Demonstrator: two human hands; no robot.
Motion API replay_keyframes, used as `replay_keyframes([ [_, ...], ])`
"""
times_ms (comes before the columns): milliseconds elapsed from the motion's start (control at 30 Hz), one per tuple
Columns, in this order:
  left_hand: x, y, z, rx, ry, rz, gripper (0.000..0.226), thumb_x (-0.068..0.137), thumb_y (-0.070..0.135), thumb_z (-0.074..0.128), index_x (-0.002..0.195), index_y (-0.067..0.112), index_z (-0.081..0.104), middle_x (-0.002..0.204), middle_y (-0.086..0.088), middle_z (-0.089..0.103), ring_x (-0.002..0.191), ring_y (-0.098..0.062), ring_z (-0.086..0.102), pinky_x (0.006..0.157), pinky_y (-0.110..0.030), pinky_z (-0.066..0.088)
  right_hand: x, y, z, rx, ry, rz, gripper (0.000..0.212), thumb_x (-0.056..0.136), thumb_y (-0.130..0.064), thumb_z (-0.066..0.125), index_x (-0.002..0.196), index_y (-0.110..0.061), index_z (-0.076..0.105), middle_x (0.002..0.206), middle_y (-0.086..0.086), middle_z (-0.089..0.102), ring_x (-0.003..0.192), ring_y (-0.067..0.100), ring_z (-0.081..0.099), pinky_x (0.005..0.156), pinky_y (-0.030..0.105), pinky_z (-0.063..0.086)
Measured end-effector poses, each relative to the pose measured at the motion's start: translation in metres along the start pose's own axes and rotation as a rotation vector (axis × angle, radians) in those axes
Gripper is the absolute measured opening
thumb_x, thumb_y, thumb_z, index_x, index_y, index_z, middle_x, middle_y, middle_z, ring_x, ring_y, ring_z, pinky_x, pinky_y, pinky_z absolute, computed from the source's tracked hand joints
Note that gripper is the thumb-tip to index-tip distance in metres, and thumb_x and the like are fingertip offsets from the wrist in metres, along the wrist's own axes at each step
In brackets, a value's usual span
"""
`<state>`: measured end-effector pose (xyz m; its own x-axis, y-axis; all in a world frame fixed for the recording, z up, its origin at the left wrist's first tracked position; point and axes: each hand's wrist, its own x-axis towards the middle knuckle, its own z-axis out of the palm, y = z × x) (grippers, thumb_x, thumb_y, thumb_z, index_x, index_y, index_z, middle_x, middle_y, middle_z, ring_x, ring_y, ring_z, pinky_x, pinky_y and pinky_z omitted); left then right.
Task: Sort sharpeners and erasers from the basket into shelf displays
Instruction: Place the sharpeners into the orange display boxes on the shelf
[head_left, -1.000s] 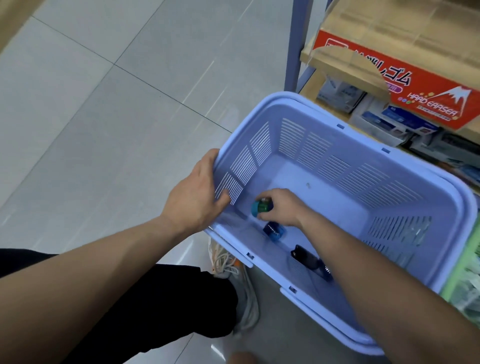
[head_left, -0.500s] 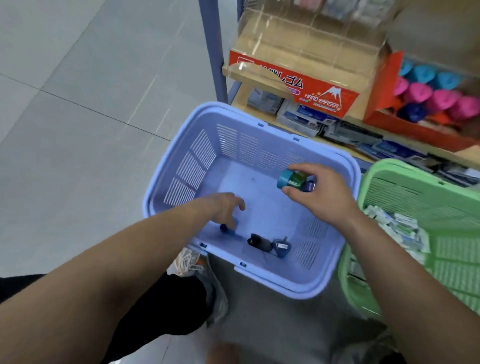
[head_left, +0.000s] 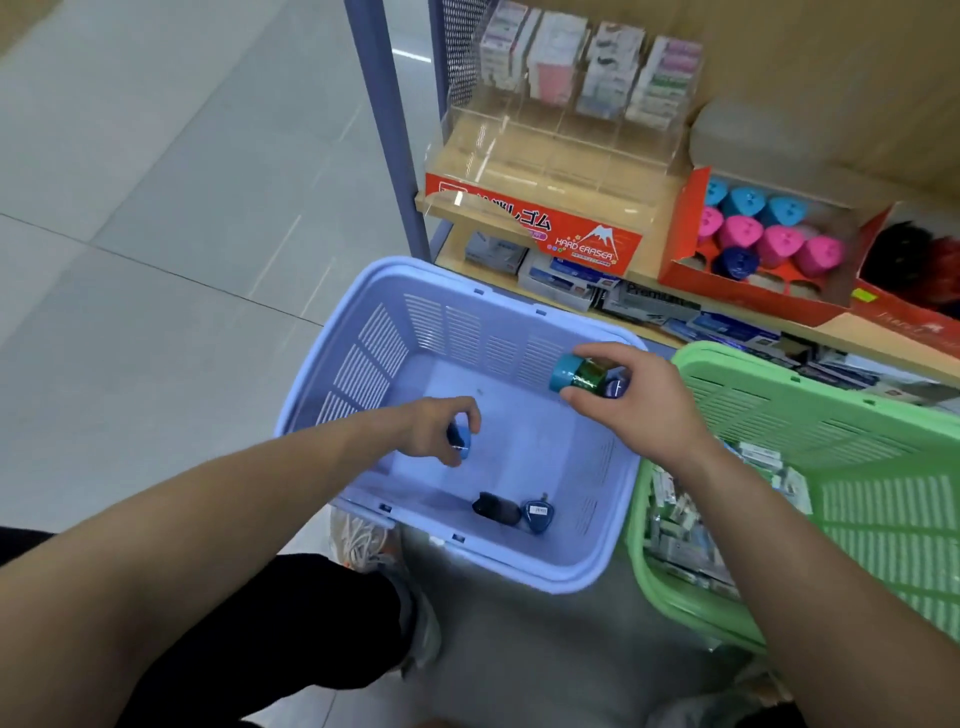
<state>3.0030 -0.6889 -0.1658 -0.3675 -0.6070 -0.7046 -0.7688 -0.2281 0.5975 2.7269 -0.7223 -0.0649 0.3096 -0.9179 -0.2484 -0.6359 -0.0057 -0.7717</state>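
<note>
A lilac plastic basket (head_left: 363, 343) stands on the floor below the shelf. Inside it, my left hand (head_left: 434, 428) pinches a small blue sharpener (head_left: 461, 441) just above the basket's floor. My right hand (head_left: 631, 402) is raised over the basket's right rim and grips a teal and green cylindrical sharpener (head_left: 579, 373) together with a dark blue one (head_left: 615, 387). A black sharpener (head_left: 496, 508) and a dark blue sharpener (head_left: 537, 514) lie at the basket's near side. On the shelf, a red display box (head_left: 680, 249) holds pink and blue sharpeners.
A green basket (head_left: 841, 415) with several small packets stands right of the lilac one. A clear eraser display (head_left: 550, 156) with a red "HARD ERASER" front sits on the shelf, beside a blue upright post (head_left: 387, 130). Grey tiled floor spreads to the left. My shoe (head_left: 363, 540) is below the basket.
My right hand lifted the teal and green sharpener out toward the basket's right rim. My left hand left the rim, reached inside and picked up the small blue sharpener. The view swung toward the shelf.
</note>
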Motion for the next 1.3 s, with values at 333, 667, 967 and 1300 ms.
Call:
replay_keyframes([
  [333,-0.148,0.180,-0.038,-0.385,0.381,0.341,0.023,0.087,0.009,0.074,0.102,0.019,0.060,0.097,-0.004,0.070,0.076,-0.014,0.064,0.065,-0.032,0.059,-0.069,-0.064,-0.097,0.046,0.107,-0.133,0.045,0.067,-0.027,0.093,0.098,-0.031,0.061,0.100,-0.016,0.068,0.096,-0.001,0.063,0.086,0.018,0.047],
  [667,-0.156,0.275,0.007,-0.392,0.467,0.433,0.038,0.078,0.032,0.083,0.110,0.026,0.065,0.087,0.012,0.067,0.059,-0.002,0.053,0.046,-0.024,0.044,-0.135,-0.067,-0.132,0.243,0.189,-0.252,0.043,0.071,-0.013,0.090,0.102,-0.028,0.066,0.102,-0.017,0.070,0.095,0.009,0.068,0.085,0.022,0.052],
  [967,-0.109,0.291,-0.007,-0.389,0.462,0.407,0.041,0.067,0.034,0.088,0.104,0.024,0.072,0.093,-0.002,0.071,0.068,-0.007,0.059,0.047,-0.024,0.046,-0.119,-0.033,-0.146,0.313,0.233,-0.156,0.049,0.068,-0.019,0.093,0.106,-0.030,0.065,0.099,-0.015,0.069,0.084,0.010,0.069,0.079,0.019,0.054],
  [1300,-0.076,0.291,-0.014,-0.374,0.463,0.362,0.033,0.072,0.012,0.088,0.101,0.019,0.072,0.078,0.012,0.067,0.054,0.004,0.055,0.049,-0.010,0.043,-0.097,-0.008,-0.153,0.311,0.074,-0.049,0.044,0.072,0.000,0.083,0.092,-0.033,0.060,0.099,-0.003,0.059,0.077,0.006,0.060,0.072,0.022,0.051],
])
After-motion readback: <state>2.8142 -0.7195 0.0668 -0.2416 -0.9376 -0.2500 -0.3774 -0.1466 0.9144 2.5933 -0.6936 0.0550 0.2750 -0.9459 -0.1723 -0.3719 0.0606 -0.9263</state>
